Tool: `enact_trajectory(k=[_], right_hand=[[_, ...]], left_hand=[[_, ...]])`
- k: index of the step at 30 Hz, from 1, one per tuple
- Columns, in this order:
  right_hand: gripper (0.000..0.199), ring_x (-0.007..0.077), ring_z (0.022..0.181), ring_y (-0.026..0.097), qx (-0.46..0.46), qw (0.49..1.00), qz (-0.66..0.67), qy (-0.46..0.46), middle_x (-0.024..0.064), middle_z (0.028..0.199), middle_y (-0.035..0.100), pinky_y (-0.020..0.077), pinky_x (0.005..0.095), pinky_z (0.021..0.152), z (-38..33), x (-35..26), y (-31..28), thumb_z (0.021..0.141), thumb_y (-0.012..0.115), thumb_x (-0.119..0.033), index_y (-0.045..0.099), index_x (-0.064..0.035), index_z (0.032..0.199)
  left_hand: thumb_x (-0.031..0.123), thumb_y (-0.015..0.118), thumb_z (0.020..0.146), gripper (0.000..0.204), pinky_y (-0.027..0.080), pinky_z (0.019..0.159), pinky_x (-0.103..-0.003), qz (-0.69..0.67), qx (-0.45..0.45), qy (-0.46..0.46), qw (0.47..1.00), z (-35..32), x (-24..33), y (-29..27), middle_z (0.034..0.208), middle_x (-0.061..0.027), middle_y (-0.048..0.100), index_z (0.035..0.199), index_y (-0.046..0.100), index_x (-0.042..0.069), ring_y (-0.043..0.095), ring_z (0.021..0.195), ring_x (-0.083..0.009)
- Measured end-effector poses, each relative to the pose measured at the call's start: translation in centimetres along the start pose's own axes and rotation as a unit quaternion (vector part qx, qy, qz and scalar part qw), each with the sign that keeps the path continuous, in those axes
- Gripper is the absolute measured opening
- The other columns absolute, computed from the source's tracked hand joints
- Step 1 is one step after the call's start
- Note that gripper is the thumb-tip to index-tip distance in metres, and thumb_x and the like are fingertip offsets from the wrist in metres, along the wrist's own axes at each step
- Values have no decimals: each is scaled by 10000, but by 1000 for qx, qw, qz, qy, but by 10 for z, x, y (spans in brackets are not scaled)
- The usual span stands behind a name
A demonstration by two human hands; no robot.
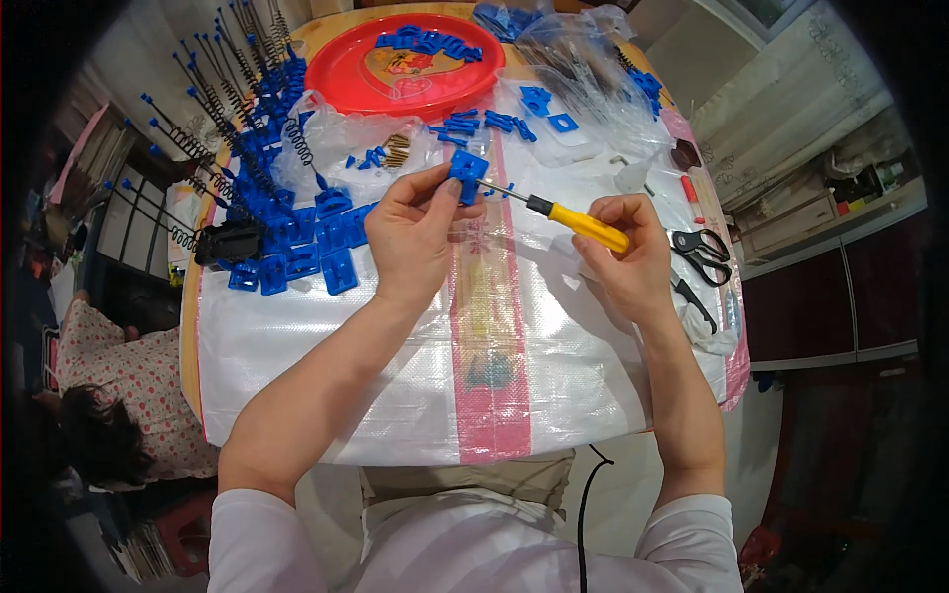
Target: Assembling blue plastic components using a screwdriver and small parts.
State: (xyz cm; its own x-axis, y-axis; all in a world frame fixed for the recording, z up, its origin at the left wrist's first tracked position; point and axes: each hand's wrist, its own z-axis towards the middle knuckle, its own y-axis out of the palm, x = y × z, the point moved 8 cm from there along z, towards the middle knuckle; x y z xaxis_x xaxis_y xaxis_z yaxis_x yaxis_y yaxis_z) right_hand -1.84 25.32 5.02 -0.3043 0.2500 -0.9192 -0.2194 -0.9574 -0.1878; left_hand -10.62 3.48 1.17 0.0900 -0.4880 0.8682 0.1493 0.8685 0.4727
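Between the thumb and fingers of my left hand (415,232) is a small blue plastic part (468,170), raised over the middle of the table. My right hand (633,257) grips the yellow handle of a screwdriver (591,227). Its metal shaft points left, with the tip at the right side of the blue part; whether it touches a screw I cannot tell. Several tiny blue pieces (506,190) lie just behind the shaft. Beyond my left hand, small brass-coloured pieces (396,151) rest on a clear plastic bag (326,148).
At the left stand many blue bases (338,272) with black springs and rods. A red round tray (326,84) holds blue parts at the back. Scissors (702,255), a red marker (691,198) and a black-handled tool (695,304) lie right. A person (138,395) is at the lower left.
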Motion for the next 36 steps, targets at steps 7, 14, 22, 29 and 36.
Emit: enact_trajectory(k=[7, 14, 22, 29, 36], right_hand=[[249, 52, 775, 532, -8, 995, -6, 103, 5, 870, 576, 436, 223, 678, -2, 12, -2, 911, 681, -58, 506, -33, 1086], [247, 45, 723, 494, 17, 998, -28, 49, -10, 842, 579, 405, 219, 632, 0, 6, -1, 935, 681, -138, 551, -20, 1108], [284, 61, 719, 514, 28, 996, -48, 63, 13, 872, 621, 432, 229, 639, 2, 0, -5, 930, 693, -167, 597, 3, 1137], [232, 61, 769, 538, 5, 994, -110, 21, 28, 920, 616, 447, 222, 673, -1, -8, 8, 893, 728, -78, 598, -8, 1071], [309, 204, 757, 640, -41, 980, -193, 32, 123, 877, 657, 496, 313, 670, 17, -25, 19, 902, 720, -219, 606, 3, 1086]], left_hand=[[33, 608, 969, 220, 611, 666, -264, 8, 5, -4, 1000, 2, -4, -2, 954, -166, 706, 1160, 586, -73, 734, 782, -205], [6, 608, 957, 273, 623, 766, -317, -6, -1, -13, 1000, 0, 1, 3, 1031, -174, 683, 1206, 556, -94, 729, 870, -243], [18, 636, 944, 283, 620, 732, -301, 44, 2, -99, 994, 8, 24, 6, 1028, -157, 672, 1194, 563, -93, 722, 842, -238], [60, 642, 957, 296, 608, 738, -306, 72, 25, -55, 996, 3, 31, -5, 1004, -138, 659, 1199, 562, -90, 710, 813, -218], [48, 631, 962, 255, 611, 748, -309, 22, 64, -20, 997, -7, 19, -26, 990, -138, 665, 1173, 561, -77, 717, 803, -225]])
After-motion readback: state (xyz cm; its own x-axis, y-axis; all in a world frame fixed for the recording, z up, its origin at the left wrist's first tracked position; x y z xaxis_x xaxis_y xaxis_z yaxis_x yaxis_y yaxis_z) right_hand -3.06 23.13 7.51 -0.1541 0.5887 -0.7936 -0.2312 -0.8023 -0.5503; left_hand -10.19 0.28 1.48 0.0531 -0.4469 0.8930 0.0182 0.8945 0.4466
